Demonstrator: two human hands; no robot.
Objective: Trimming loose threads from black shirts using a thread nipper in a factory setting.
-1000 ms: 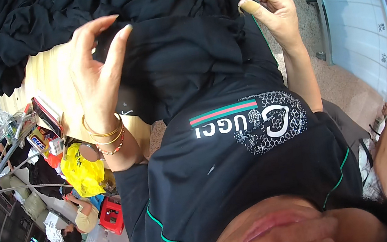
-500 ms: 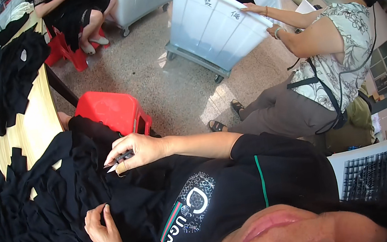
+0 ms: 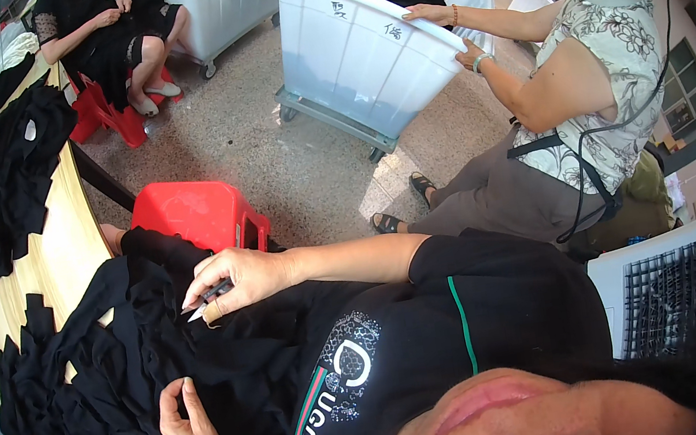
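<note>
My right hand (image 3: 241,281) is closed around small thread snips (image 3: 218,290) with a dark handle and pale pointed blades. A tan wrap circles one of its fingers. The blade tips sit just over a black garment (image 3: 151,334), which lies crumpled across the table edge and my lap. Lower in the picture, my left hand (image 3: 192,426), with gold bangles at the wrist, pinches the same black cloth between thumb and forefinger. Exactly which fold or thread is between those fingertips is too dark to make out.
A pale wooden table (image 3: 61,262) runs along the left, bearing more black garments (image 3: 18,179). Past it stands a red plastic stool (image 3: 187,213). A person (image 3: 588,86) grips a white wheeled bin (image 3: 370,54) holding black cloth. Another person (image 3: 120,49) sits at the back.
The whole view has shifted slightly, with the background sliding left. Both hands keep nearly the same pose over the black garment, the snips still in my right hand.
</note>
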